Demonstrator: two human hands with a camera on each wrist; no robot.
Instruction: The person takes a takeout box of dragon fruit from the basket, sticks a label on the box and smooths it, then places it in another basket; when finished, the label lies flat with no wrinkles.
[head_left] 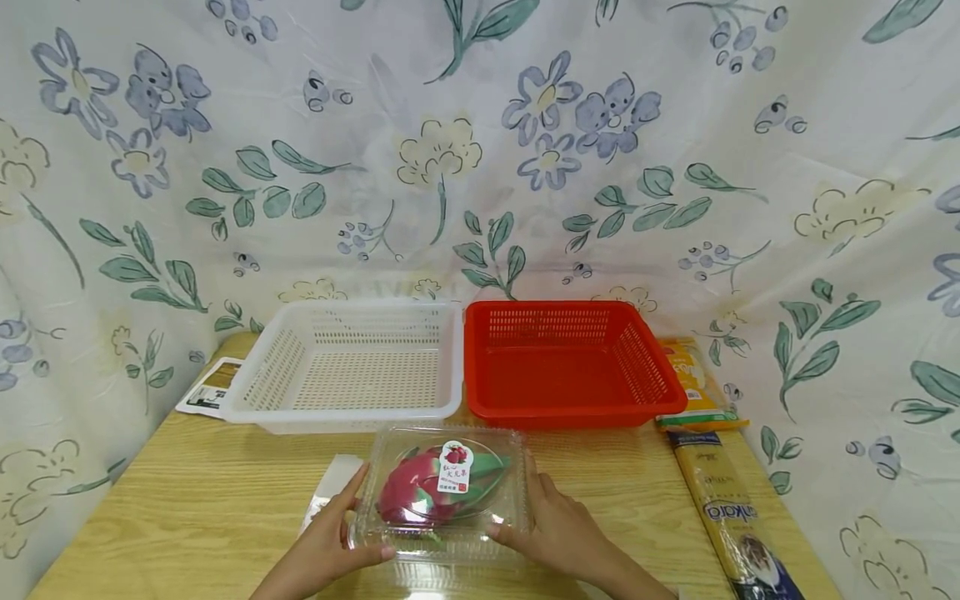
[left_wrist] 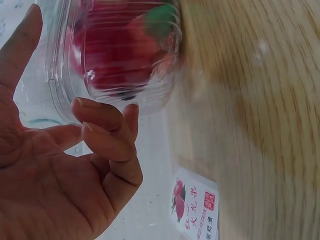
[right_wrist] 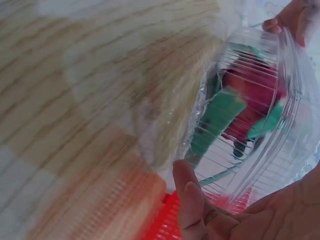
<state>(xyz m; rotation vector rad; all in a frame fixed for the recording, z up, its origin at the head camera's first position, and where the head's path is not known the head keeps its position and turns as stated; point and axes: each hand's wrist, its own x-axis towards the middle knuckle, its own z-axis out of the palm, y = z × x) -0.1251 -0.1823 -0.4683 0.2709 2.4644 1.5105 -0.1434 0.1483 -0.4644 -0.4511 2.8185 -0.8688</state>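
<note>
Between my two hands is a clear plastic clamshell box (head_left: 390, 442), its lid down. Through the plastic shows a dragon fruit (head_left: 408, 492), red-pink with green parts. A white label (head_left: 454, 467) with a picture of dragon fruit sits on the lid. My left hand (head_left: 324, 533) grips the box's left side, thumb at the front edge. On the opposite side my right hand (head_left: 562, 525) holds it, its thumb over the front corner. In the left wrist view, a strip with a printed dragon fruit sticker (left_wrist: 195, 206) lies on the table below the left fingers.
A white plastic basket (head_left: 341, 414) and a red one (head_left: 577, 412) stand side by side behind the box. Along the right edge lie a yellow-orange packet (head_left: 690, 379) and a long pasta packet (head_left: 723, 508). A white card-like packet (head_left: 207, 390) pokes out left of the white basket. Floral cloth (head_left: 480, 167) hangs behind.
</note>
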